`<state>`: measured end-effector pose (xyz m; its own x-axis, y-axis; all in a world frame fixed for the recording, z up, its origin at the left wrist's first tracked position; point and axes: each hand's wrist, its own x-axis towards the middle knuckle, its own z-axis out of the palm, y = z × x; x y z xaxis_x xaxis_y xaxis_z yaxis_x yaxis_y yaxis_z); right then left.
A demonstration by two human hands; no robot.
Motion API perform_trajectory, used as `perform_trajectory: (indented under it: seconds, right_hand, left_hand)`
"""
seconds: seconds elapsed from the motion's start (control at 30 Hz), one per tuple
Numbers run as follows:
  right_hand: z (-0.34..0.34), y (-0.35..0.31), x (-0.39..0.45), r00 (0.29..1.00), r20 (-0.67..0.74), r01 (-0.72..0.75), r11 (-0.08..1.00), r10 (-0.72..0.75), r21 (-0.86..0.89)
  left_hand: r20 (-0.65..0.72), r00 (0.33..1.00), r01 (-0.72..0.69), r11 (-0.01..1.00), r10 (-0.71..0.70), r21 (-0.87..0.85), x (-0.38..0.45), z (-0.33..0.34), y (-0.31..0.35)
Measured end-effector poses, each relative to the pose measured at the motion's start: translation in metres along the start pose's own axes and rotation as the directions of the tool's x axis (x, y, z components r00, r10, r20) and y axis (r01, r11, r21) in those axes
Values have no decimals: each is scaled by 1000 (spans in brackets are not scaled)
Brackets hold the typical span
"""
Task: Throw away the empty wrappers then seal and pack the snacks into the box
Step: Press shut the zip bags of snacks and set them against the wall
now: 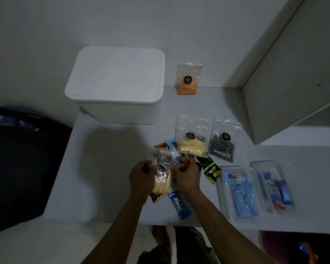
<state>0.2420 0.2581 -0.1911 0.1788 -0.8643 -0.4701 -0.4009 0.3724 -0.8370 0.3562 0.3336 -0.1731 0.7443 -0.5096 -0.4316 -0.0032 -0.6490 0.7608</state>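
Left hand [142, 175]: fingers curled, gripping the left edge of a clear bag of pale yellow sticks [161, 182], held just above the table [112, 168].
Right hand [186, 175]: likewise curled, pinching the same bag's upper right edge; both hands sit at the bag's mouth (apparently pressing it closed, though the seal itself is too blurred to confirm).

Beneath and beside the held bag: blue bar wrapper [179, 205]; brown-orange wrapper [156, 197]; green and black Nextar packet [211, 171]. Whether these are empty cannot be told.

Further out: second bag of yellow sticks [191, 141], lying flat; bag of dark pieces [222, 144] just to its right; bag of orange snack [188, 80] standing against the wall, well apart.
Right side: two clear trays [225, 187] [259, 168] holding blue-wrapped bars.
Rear left: white box [115, 82], lid on.

Progress, as judged: early. One bag being sealed; loose wrappers on the table look unsorted; nothing visibly packed, the box not yet opened. Remaining: discard empties, seal the other bags, open the box, load it.
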Motion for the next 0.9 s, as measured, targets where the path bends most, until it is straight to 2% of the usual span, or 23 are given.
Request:
perform_trajectory:
  seconds: [0.1, 0.17, 0.23, 0.33, 0.5, 0.73, 0.9]
  right_hand:
    - [-8, -19, -11, 991, 116, 47, 994, -59, 103]
    - [-17, -39, -20, 978, 145, 142, 986, -153, 83]
    - [-26, -59, -29, 962, 136, 232, 971, -238, 60]
    - [-40, -85, -40, 944, 134, 290, 952, -302, 98]
    - [-60, -120, -59, 907, 90, 397, 907, -411, 143]
    - [-84, -165, -73, 835, 127, 521, 844, -535, 126]
    - [-99, -199, -71, 748, 181, 656, 753, -638, -56]
  left_hand:
    - [-5, 999, -38, 989, 38, -142, -15, -18, 10]
    - [3, 997, -78, 972, 81, -221, -23, -30, 17]
    - [5, 991, -125, 949, 132, -288, -30, -40, 27]
    - [-12, 980, -188, 915, 197, -358, -39, -51, 48]
    - [-67, 953, -282, 785, 295, -551, -51, -67, 100]
    - [-99, 923, -353, 718, 371, -600, -61, -81, 140]
    - [-85, 916, -357, 698, 393, -621, -69, -79, 157]
